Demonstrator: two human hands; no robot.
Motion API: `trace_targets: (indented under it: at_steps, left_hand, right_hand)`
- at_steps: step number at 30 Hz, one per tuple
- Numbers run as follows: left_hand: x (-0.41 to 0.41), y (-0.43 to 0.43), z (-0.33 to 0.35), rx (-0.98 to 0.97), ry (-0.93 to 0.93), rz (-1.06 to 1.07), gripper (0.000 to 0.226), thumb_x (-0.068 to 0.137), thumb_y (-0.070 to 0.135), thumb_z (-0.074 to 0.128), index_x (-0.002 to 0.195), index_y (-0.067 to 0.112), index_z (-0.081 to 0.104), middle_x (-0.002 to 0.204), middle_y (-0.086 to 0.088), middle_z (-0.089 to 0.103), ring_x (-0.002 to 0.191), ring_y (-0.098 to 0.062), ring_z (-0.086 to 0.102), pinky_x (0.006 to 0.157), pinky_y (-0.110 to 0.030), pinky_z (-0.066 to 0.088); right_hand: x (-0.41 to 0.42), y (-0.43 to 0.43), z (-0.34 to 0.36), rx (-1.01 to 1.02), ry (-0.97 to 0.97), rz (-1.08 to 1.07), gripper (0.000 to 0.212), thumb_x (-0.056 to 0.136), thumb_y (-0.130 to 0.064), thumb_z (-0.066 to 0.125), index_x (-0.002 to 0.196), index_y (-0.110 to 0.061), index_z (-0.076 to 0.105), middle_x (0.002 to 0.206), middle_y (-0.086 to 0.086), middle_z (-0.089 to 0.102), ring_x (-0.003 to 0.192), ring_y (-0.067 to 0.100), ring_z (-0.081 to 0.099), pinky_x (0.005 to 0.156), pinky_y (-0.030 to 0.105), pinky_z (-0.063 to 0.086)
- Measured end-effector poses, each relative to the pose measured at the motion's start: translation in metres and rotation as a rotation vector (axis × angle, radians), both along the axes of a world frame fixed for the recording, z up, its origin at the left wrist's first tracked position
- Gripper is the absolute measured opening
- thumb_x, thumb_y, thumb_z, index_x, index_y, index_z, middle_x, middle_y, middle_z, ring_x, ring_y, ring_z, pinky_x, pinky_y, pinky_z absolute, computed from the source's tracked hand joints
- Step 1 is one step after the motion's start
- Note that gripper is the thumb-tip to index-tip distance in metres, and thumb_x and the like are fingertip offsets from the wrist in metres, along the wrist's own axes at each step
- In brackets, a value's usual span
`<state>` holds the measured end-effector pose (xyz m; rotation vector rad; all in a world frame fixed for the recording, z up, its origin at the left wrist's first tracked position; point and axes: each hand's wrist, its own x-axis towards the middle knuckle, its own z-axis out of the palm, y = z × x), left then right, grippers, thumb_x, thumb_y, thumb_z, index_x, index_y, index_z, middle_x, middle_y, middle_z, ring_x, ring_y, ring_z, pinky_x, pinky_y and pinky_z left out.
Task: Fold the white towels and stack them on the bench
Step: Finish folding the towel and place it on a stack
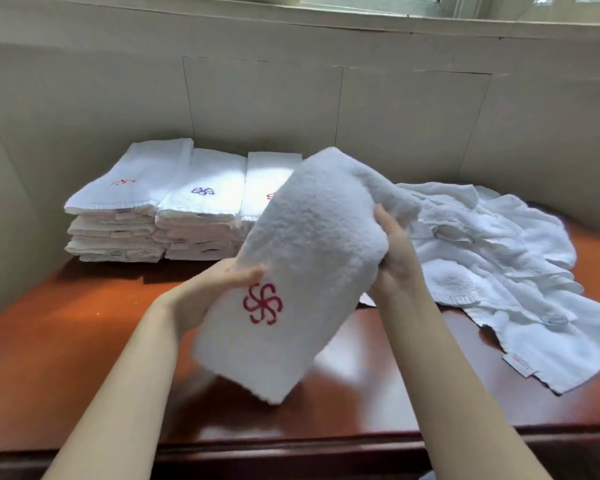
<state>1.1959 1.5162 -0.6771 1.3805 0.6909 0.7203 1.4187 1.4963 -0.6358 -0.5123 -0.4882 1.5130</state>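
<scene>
Both hands, left hand (222,282) and right hand (392,251), grip a folded towel (302,258) in the air above the tabletop (84,327). Folding looks finished. Next I think it must go flat on the stacks (160,209) behind, while the unfolded pile (492,265) waits.

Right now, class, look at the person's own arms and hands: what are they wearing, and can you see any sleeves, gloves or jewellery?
Both forearms are bare from the bottom edge of the picture up to the wrists, with no sleeve in view. The left hand and the right hand wear no gloves. No watch, bracelet or ring shows on the parts that can be seen, though the towel hides some fingers.
</scene>
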Motion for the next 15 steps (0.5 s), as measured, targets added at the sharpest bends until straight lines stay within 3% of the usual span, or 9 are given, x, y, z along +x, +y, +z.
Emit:
trace_targets:
  at_steps: [1, 3, 5, 7, 9, 10, 13, 15]
  left_hand:
    - [-0.002, 0.0, -0.002, -0.035, 0.001, -0.033, 0.065, 0.049, 0.047, 0.09, 0.102, 0.014, 0.075, 0.105, -0.014, 0.071, 0.091, -0.025, 0.07, 0.074, -0.034, 0.057]
    - [-0.007, 0.002, -0.006, -0.084, 0.021, -0.097, 0.049, 0.061, 0.031, 0.087, 0.103, 0.009, 0.073, 0.107, -0.018, 0.07, 0.09, -0.026, 0.07, 0.072, -0.032, 0.057]
    - [-0.012, 0.005, -0.01, -0.121, 0.127, -0.085, 0.032, 0.08, 0.023, 0.074, 0.106, 0.007, 0.069, 0.112, -0.02, 0.067, 0.092, -0.026, 0.07, 0.073, -0.032, 0.058]
    - [-0.015, 0.01, -0.017, 0.017, 0.496, 0.043, 0.025, 0.085, 0.029, 0.068, 0.101, 0.011, 0.066, 0.104, -0.01, 0.07, 0.085, -0.016, 0.068, 0.073, -0.027, 0.055]
    - [-0.017, 0.016, -0.026, 0.207, 0.97, 0.146, 0.021, 0.089, 0.037, 0.063, 0.101, 0.02, 0.063, 0.1, 0.005, 0.065, 0.089, -0.01, 0.061, 0.079, -0.026, 0.048]
    - [-0.019, 0.017, -0.03, 0.241, 1.1, 0.171, 0.022, 0.089, 0.041, 0.061, 0.102, 0.023, 0.062, 0.101, 0.01, 0.062, 0.093, -0.009, 0.059, 0.082, -0.026, 0.046]
    - [-0.023, 0.017, -0.029, 0.14, 1.12, 0.131, 0.028, 0.083, 0.049, 0.064, 0.104, 0.031, 0.06, 0.106, 0.015, 0.059, 0.1, -0.007, 0.058, 0.09, -0.027, 0.047]
    - [-0.026, 0.013, -0.026, 0.096, 1.101, 0.095, 0.032, 0.079, 0.05, 0.068, 0.105, 0.034, 0.058, 0.105, 0.017, 0.057, 0.096, -0.004, 0.058, 0.086, -0.024, 0.048]
  right_hand:
    - [0.006, 0.003, -0.004, -0.043, 0.055, -0.054, 0.033, 0.097, -0.031, 0.046, 0.104, -0.005, 0.063, 0.094, 0.012, 0.066, 0.092, 0.024, 0.063, 0.087, 0.035, 0.052]
    - [0.017, 0.007, -0.018, -0.143, 0.06, -0.15, 0.021, 0.096, -0.025, 0.05, 0.103, -0.007, 0.058, 0.086, 0.009, 0.059, 0.09, 0.02, 0.058, 0.088, 0.032, 0.047]
    - [0.033, 0.014, -0.038, -0.273, -0.174, -0.227, 0.011, 0.094, -0.016, 0.051, 0.094, -0.008, 0.058, 0.074, 0.006, 0.056, 0.073, 0.015, 0.058, 0.069, 0.024, 0.05]
    - [0.05, 0.018, -0.06, -0.453, -0.5, -0.304, 0.012, 0.089, -0.001, 0.05, 0.097, -0.001, 0.059, 0.078, 0.011, 0.058, 0.069, 0.019, 0.057, 0.062, 0.026, 0.047]
    - [0.066, 0.022, -0.076, -0.609, -0.781, -0.374, 0.022, 0.08, 0.009, 0.049, 0.1, 0.005, 0.056, 0.086, 0.013, 0.052, 0.077, 0.023, 0.05, 0.066, 0.033, 0.042]
    - [0.071, 0.023, -0.081, -0.637, -0.875, -0.401, 0.03, 0.077, 0.009, 0.05, 0.107, 0.007, 0.054, 0.092, 0.013, 0.049, 0.082, 0.024, 0.048, 0.071, 0.034, 0.044]
    - [0.074, 0.025, -0.089, -0.601, -1.057, -0.424, 0.06, 0.074, -0.003, 0.055, 0.133, -0.003, 0.04, 0.109, 0.011, 0.046, 0.108, 0.028, 0.05, 0.096, 0.041, 0.045]
    - [0.072, 0.025, -0.089, -0.573, -1.203, -0.459, 0.065, 0.072, -0.011, 0.056, 0.134, -0.007, 0.038, 0.119, 0.013, 0.05, 0.116, 0.031, 0.049, 0.096, 0.038, 0.043]
